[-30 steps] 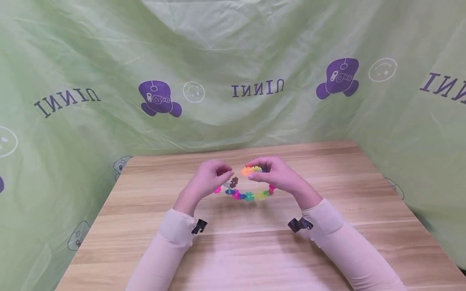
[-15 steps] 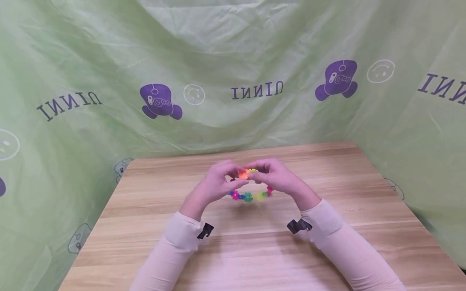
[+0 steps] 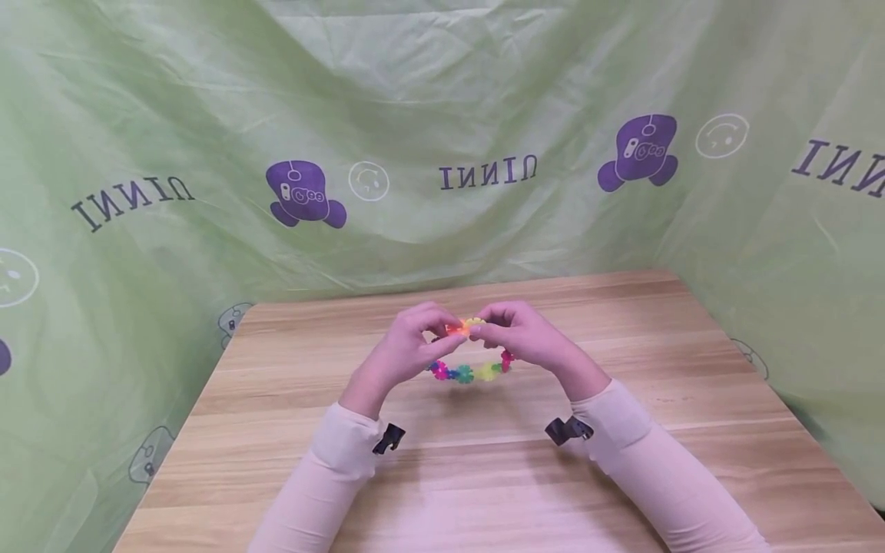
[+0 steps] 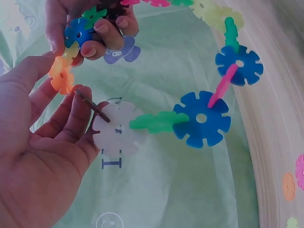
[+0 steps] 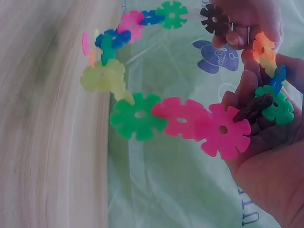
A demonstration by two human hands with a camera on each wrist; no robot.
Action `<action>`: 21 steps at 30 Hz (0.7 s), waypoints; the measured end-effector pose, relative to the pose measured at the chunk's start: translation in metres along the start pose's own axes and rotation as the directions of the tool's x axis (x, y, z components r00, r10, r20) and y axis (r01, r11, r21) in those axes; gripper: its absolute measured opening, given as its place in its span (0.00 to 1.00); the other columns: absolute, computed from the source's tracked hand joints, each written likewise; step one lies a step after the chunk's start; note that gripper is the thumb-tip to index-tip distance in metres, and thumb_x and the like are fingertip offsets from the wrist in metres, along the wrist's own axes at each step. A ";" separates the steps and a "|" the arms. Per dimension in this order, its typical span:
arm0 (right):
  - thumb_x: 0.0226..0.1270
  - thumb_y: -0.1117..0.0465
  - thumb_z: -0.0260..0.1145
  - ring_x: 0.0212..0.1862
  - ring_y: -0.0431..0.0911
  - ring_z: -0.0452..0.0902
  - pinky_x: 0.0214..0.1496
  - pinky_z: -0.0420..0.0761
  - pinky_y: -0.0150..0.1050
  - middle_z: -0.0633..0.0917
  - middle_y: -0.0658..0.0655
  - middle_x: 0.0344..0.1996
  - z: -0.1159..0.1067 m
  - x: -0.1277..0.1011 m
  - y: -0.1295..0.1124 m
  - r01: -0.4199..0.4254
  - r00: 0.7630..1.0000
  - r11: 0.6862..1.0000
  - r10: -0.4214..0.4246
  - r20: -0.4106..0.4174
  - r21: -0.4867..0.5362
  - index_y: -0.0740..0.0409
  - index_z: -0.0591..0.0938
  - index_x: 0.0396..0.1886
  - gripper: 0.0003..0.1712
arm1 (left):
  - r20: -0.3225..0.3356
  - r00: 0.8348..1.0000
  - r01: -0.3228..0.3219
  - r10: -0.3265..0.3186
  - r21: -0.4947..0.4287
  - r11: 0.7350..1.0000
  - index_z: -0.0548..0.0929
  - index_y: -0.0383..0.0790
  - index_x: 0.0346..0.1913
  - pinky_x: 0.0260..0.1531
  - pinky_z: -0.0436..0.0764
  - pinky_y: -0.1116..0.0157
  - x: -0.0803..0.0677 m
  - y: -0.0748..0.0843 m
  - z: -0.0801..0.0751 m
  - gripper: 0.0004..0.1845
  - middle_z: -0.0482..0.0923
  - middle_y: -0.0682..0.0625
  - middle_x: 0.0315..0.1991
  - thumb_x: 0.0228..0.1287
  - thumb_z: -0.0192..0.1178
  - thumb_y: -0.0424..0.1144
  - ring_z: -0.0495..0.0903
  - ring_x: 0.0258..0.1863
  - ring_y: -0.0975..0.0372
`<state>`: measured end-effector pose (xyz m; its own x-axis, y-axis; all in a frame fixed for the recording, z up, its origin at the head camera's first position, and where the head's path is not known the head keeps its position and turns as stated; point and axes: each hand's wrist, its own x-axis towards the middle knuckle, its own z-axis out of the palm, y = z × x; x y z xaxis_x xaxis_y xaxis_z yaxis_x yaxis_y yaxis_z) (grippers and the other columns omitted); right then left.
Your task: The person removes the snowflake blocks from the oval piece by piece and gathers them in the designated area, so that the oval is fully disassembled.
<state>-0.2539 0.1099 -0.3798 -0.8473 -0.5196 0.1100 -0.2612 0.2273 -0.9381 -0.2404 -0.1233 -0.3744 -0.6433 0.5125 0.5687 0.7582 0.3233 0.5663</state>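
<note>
Pinching a looped chain of multicoloured notched discs (image 3: pixel 467 372), left hand (image 3: pixel 404 349), right hand (image 3: pixel 525 332), both grips holding it

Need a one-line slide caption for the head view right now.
Both hands, left hand and right hand, pinch the ends of a multicoloured snowflake-disc chain together above a wooden table.

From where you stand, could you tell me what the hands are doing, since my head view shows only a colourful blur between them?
Observer: Both hands hold a chain of snowflake discs; the left hand pinches it near a white disc.
Operator: And the right hand's grip?
Observer: The right hand holds the end by a large pink disc, with a brown disc under its fingers.
Operator: Are the two ends joined?
Observer: An orange disc sits between both sets of fingertips; I cannot tell whether it is locked in.
</note>
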 end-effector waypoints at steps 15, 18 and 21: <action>0.71 0.52 0.64 0.34 0.59 0.73 0.19 0.74 0.40 0.80 0.60 0.30 0.000 0.000 -0.002 0.024 0.999 1.000 -0.024 -0.027 -0.002 0.54 0.85 0.37 0.11 | -0.001 0.998 0.068 -0.068 -0.010 0.998 0.86 0.40 0.41 0.40 0.82 0.66 0.006 0.002 0.005 0.10 0.81 0.56 0.35 0.59 0.72 0.38 0.80 0.35 0.68; 0.71 0.52 0.64 0.33 0.56 0.74 0.18 0.74 0.40 0.81 0.60 0.30 0.001 0.000 -0.002 0.030 0.999 1.000 -0.030 -0.019 -0.008 0.54 0.85 0.36 0.11 | -0.011 0.998 0.066 -0.066 -0.024 0.998 0.86 0.40 0.40 0.40 0.82 0.67 0.006 0.002 0.006 0.08 0.81 0.57 0.33 0.58 0.72 0.36 0.80 0.34 0.67; 0.71 0.52 0.64 0.29 0.51 0.73 0.17 0.74 0.40 0.81 0.61 0.30 0.001 0.000 -0.002 0.041 0.999 0.999 -0.041 -0.010 -0.004 0.54 0.85 0.35 0.11 | -0.019 0.998 0.062 -0.063 -0.045 0.997 0.86 0.41 0.38 0.42 0.82 0.66 0.005 0.003 0.006 0.06 0.81 0.57 0.33 0.58 0.72 0.35 0.80 0.34 0.67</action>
<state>-0.2532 0.1083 -0.3787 -0.8407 -0.5198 0.1518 -0.2976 0.2093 -0.9314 -0.2410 -0.1148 -0.3738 -0.6915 0.4761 0.5434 0.7115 0.3184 0.6264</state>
